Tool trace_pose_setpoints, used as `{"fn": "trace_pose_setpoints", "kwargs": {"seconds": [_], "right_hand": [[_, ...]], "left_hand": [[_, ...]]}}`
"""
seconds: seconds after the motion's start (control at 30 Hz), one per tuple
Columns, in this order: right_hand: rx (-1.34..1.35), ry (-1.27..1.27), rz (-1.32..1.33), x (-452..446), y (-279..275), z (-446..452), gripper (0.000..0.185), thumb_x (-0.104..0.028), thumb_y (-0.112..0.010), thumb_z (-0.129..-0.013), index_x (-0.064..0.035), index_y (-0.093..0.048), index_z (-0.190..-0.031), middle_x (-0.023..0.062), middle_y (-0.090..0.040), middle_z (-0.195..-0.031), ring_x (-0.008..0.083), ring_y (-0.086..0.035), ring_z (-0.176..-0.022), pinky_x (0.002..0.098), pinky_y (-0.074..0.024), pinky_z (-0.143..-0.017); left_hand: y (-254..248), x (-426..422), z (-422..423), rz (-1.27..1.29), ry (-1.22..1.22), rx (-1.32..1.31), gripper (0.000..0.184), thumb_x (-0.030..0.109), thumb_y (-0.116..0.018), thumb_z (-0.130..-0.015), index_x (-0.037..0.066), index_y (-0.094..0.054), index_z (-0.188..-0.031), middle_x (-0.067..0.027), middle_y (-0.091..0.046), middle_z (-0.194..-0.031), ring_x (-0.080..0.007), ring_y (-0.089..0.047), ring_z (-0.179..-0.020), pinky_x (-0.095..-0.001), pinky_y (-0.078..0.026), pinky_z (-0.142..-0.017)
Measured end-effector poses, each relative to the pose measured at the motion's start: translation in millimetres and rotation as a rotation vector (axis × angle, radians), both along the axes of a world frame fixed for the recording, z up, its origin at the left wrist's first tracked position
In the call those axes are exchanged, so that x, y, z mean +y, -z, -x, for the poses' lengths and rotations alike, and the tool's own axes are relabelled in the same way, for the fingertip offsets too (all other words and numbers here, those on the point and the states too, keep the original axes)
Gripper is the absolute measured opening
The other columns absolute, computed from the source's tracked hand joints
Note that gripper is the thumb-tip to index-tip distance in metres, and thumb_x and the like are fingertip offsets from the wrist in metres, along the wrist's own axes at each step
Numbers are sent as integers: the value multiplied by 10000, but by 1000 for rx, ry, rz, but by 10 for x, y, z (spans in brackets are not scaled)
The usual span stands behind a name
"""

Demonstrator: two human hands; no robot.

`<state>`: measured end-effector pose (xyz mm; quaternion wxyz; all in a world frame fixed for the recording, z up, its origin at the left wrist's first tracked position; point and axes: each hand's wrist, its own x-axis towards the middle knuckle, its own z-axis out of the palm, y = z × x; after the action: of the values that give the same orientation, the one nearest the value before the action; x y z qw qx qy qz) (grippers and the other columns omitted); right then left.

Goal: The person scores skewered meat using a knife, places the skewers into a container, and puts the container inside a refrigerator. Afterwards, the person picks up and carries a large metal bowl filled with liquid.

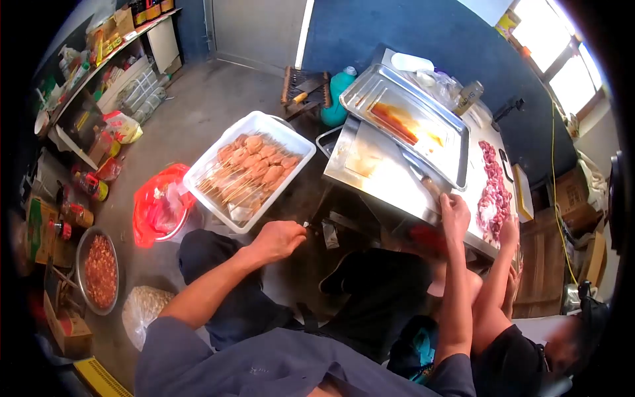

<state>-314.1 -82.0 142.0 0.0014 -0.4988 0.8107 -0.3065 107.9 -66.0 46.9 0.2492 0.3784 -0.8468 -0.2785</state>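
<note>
My left hand (279, 239) is closed, fingertips pinched on a small pale bit I cannot make out, just below the white tub (301, 147). Skewered meat pieces (254, 165) with thin sticks fill much of that tub. My right hand (455, 212) is closed at the near edge of the metal table (370, 165), its fingertips beside the wooden handle of a knife (431, 188); what it holds, if anything, is hidden. A metal tray (397, 112) with reddish-brown liquid lies behind the knife. Raw meat pieces (493, 192) form a long pile at the table's right.
A co-worker's hand (508, 233) is at the meat pile's near end. On the floor at left are a red bag (149, 208), a bowl of chopped meat (100, 270) and a clear bag (142, 309). A teal jug (338, 92) and a stool (305, 89) stand behind.
</note>
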Motion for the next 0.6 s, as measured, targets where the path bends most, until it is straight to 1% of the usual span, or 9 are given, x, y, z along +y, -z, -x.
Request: {"fn": "trace_pose_setpoints", "kwargs": {"seconds": [0.1, 0.17, 0.2, 0.27, 0.33, 0.4, 0.47, 0.57, 0.6], "right_hand": [[30, -15, 145, 49, 157, 158, 445, -312, -633, -826, 38, -621, -1100, 175, -641, -1021, 275, -610, -897, 362, -458, -816], [-21, -95, 339, 150, 135, 59, 329, -174, -612, -877, 48, -602, -1120, 138, -630, -1020, 198, -594, -853, 294, -476, -729], [45, -134, 405, 219, 114, -26, 308, -153, -610, -887, 51, -602, -1117, 134, -629, -1018, 179, -592, -832, 280, -479, -698], [-259, -227, 480, 364, 126, -334, 276, -146, -582, -917, 45, -607, -1115, 96, -634, -989, 137, -583, -841, 253, -473, -721], [-266, -262, 294, 501, 251, -536, 231, -115, -578, -921, 33, -628, -1091, 66, -646, -911, 108, -576, -797, 229, -471, -701], [-356, -409, 230, 617, 411, -879, 195, -85, -592, -909, 16, -649, -1066, 39, -648, -828, 88, -570, -732, 209, -465, -662], [-614, -472, 139, 705, 597, -1243, 182, -85, -604, -902, -6, -657, -1057, 13, -637, -775, 38, -498, -589, 173, -392, -519], [-872, -552, -5, 781, 764, -1745, 174, -96, -598, -906, -22, -655, -1054, 9, -636, -756, 15, -417, -480, 167, -301, -419], [-882, -557, -79, 803, 788, -1880, 180, -103, -601, -905, -16, -653, -1054, 7, -631, -750, 21, -437, -497, 168, -317, -435]], "left_hand": [[63, -9, -27, 24, 0, 7, 156, 179, -609, -837, 50, -627, -921, -137, -621, -850, -331, -604, -828, -408, -484, -698], [70, -47, -35, 51, -28, 0, 149, 176, -605, -839, 50, -621, -917, -134, -619, -861, -333, -600, -836, -410, -485, -709], [67, -68, -43, 39, -43, 11, 151, 176, -605, -838, 45, -621, -913, -139, -617, -863, -334, -600, -840, -411, -486, -714], [24, -110, -60, 70, -82, 84, 154, 164, -606, -836, 38, -625, -922, -135, -622, -863, -323, -608, -844, -403, -489, -727], [-60, -162, -100, 67, -154, 157, 169, 163, -609, -832, 37, -638, -942, -133, -636, -895, -312, -616, -870, -391, -492, -733], [-180, -218, -187, 164, -251, 213, 167, 165, -620, -828, 35, -641, -931, -140, -653, -867, -315, -631, -816, -383, -501, -697], [-243, -263, -329, 250, -361, 334, 152, 136, -626, -828, 20, -646, -924, -139, -653, -809, -277, -639, -736, -353, -498, -652], [-370, -226, -543, 114, -576, 551, 137, 90, -618, -830, -6, -658, -919, -126, -640, -736, -183, -608, -651, -306, -471, -601], [-328, -223, -596, 120, -598, 548, 137, 90, -618, -830, -6, -658, -919, -126, -640, -736, -183, -608, -651, -306, -471, -601]]}}
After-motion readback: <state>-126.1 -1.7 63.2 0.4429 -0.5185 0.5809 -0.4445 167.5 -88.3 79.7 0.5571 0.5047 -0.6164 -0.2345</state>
